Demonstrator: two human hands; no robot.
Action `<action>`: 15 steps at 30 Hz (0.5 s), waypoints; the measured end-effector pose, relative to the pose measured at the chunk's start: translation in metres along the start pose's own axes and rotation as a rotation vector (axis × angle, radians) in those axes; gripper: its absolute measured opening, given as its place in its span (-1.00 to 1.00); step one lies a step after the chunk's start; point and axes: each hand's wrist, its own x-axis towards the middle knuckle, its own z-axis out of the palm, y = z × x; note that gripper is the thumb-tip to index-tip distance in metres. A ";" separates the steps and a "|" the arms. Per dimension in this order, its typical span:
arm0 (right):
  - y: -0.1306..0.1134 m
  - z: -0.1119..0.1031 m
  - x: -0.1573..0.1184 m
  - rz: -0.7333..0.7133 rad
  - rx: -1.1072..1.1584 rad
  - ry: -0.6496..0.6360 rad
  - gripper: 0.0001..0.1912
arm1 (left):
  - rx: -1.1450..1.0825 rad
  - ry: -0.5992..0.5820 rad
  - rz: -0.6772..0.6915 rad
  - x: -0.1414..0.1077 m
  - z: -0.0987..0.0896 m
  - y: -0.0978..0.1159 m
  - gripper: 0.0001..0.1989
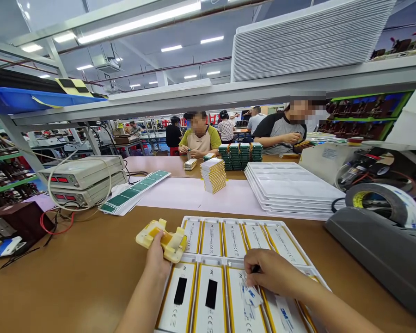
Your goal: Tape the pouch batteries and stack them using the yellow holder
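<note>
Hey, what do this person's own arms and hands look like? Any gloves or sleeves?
The left hand and right hand are bare, without gloves. The left forearm and right forearm are bare too, with no sleeve in view. No watch or bracelet shows on either wrist.

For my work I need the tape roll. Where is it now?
In the head view, the tape roll sits far right, just behind the grey casing.

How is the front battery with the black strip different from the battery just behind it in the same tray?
The front battery has a black strip on its white face; the back battery shows none. The front battery runs past the bottom of the view, while the back battery shows nearly whole. Both have yellow edges and lie flat in the tray.
</note>
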 end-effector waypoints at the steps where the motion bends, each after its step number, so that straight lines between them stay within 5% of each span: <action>1: 0.000 0.000 0.000 -0.006 0.013 -0.013 -0.94 | 0.004 0.001 -0.004 0.000 0.000 0.000 -0.88; 15: -0.007 0.003 -0.004 -0.036 0.114 -0.165 -0.92 | 0.009 -0.010 -0.020 -0.002 -0.001 0.001 -0.87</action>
